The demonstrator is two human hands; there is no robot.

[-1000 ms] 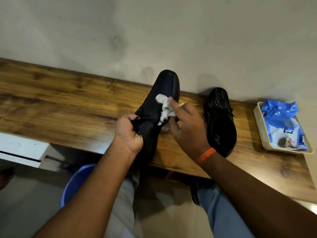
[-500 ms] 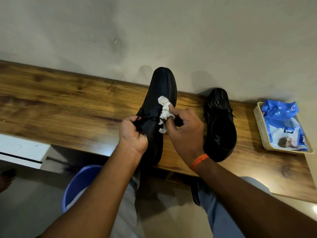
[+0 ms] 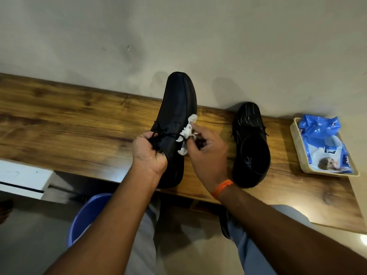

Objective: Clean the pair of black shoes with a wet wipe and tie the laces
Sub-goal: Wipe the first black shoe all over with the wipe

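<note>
Wooden shelf (image 3: 69, 124) against grey wall (image 3: 178, 32) bears both black shoes (image 3: 251, 143).

Left hand (image 3: 148, 152) clenched, right hand (image 3: 207, 148) apparently pinching, forearms converging.

Left hand (image 3: 148, 153) grips a black shoe (image 3: 176, 116), apparently by its laces (image 3: 158, 135); right hand (image 3: 206, 151) pinches a white wipe (image 3: 186, 133) against it.

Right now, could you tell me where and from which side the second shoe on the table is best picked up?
Probably by the heel collar of the second shoe: it lies upright, its opening faces up and its heel points at the table's near edge. Come from above on the near side, fingers inside the opening and thumb behind the heel. The right hand is nearest, but it holds the wipe.
</note>
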